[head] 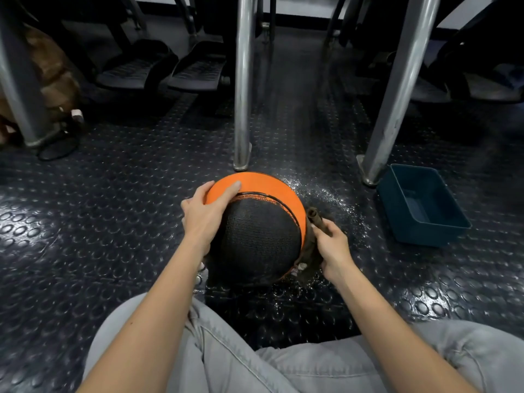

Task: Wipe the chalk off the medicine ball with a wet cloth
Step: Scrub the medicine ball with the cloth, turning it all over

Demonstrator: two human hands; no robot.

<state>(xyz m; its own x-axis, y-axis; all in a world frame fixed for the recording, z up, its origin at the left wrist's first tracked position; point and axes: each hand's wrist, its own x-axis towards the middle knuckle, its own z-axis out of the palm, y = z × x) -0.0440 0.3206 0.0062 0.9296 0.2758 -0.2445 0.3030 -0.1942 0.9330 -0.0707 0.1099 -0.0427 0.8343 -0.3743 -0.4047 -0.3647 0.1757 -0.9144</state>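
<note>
Dark studded rubber floor fills the view, with two steel posts rising from it and a pair of black foot pedals beyond. Over on the right, a blue tub sits on the floor beside the base of the slanted post, well apart from the action.

And right in the middle, between the person's grey-trousered knees and the centre post, sits the medicine ball, resting on the floor, its black textured face turned up and its orange band arcing across the far side. Water droplets glitter on the floor around its right side.

Look at the left hand: flat against the upper left of the ball, fingers stretched out straight, the index tip up on the orange band, thumb spread round the left edge. Nothing is gripped there; the palm just presses on the ball.

Now the right hand, down at the ball's right flank, fingers curled tight around a brown cloth. One rolled end of the cloth pokes up above the knuckles, and the rest is bunched against the orange edge, touching the ball.
</note>
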